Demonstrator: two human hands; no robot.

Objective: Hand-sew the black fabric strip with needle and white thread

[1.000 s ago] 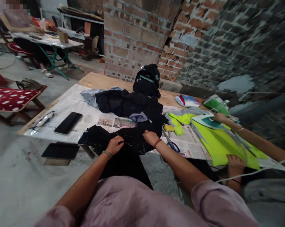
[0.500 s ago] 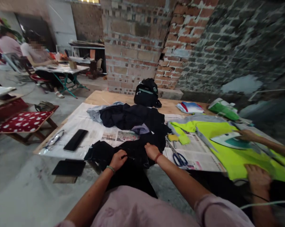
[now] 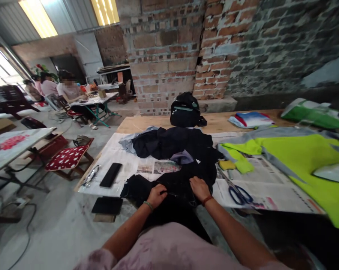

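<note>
A dark garment [image 3: 172, 140] lies bunched on the newspaper-covered table, and its near part hangs over the front edge toward my lap. My left hand [image 3: 157, 195] is closed in a pinch on the near black cloth, thumb and forefinger together. To its right, my right hand [image 3: 200, 188] is closed on the same cloth, with its fingertips partly hidden in the folds. Between the hands the fabric lies fairly flat. Blue-handled scissors [image 3: 240, 194] rest to the right of my right hand, close to a small yellow block [image 3: 227, 165].
A phone [image 3: 111, 175] and eyeglasses [image 3: 91, 176] lie at the table's left. A black backpack [image 3: 185, 110] stands behind the garment. At right are a neon-yellow garment [image 3: 296, 153] and an iron [image 3: 334, 172]. A dotted stool [image 3: 68, 157] stands left; another person [image 3: 69, 90] sits farther back.
My view has swung left and up, so the table appears farther right. The co-worker's hands at the iron have left the picture. Both my hands stay on the black cloth.
</note>
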